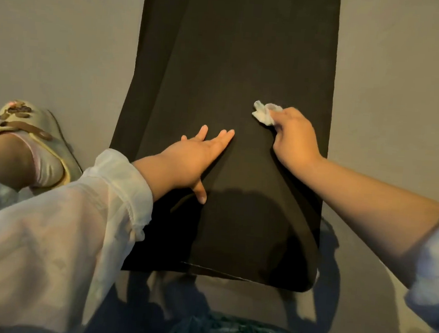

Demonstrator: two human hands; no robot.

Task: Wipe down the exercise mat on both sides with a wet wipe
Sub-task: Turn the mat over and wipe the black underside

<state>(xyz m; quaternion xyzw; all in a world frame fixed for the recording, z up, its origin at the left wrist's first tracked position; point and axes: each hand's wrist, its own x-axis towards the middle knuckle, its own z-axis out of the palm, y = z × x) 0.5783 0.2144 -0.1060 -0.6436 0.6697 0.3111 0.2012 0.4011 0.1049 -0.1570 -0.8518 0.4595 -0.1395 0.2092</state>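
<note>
The exercise mat (248,62) lies flat on the floor (51,45), its long axis running straight away from the person; a second dark layer shows along its left edge. The right hand (295,138) rests on the mat's right half, fingers (278,123) curled round a crumpled wet wipe (264,113) that touches the surface. The left hand (195,161) lies toward the mat's centre, fingers (226,137) straight and spread, pressing flat. The unwiped stretch appears to extend beyond the wipe along the long axis. The right hand is nearer it. A slippered foot (21,138) stands left of the mat.
</note>
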